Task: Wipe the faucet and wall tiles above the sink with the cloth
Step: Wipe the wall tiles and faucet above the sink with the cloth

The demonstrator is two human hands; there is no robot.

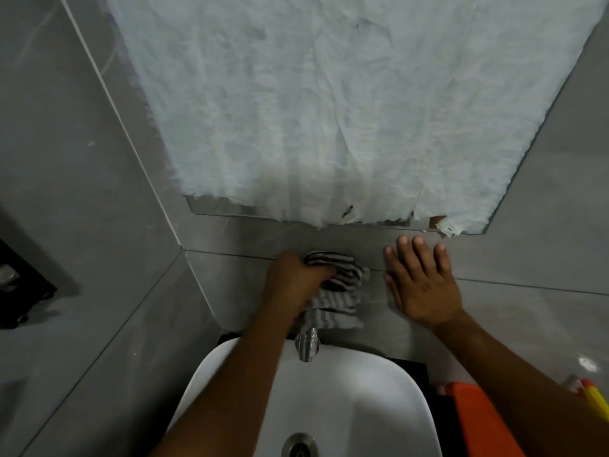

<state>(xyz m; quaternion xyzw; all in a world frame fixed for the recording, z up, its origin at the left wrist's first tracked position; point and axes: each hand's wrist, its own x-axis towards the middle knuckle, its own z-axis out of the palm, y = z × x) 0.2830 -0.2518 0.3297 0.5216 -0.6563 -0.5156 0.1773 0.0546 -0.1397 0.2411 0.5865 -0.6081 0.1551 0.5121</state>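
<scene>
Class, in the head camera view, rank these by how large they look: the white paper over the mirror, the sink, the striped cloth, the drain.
1. White paper, by far the largest.
2. Sink, though cut off by the frame and nearer the camera.
3. Striped cloth, partly hidden by the left hand.
4. Drain, smallest.

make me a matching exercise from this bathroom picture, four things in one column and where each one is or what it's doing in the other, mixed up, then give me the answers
Column one:
1. striped grey and white cloth
2. right hand
3. short chrome faucet
4. round metal drain

Column two:
A. at the bottom of the white oval sink
B. spread flat against the grey wall tiles, holding nothing
C. bunched under the left hand against the tiles
D. sticks out of the wall just above the sink's back rim

Pairs: 1-C, 2-B, 3-D, 4-A
</scene>
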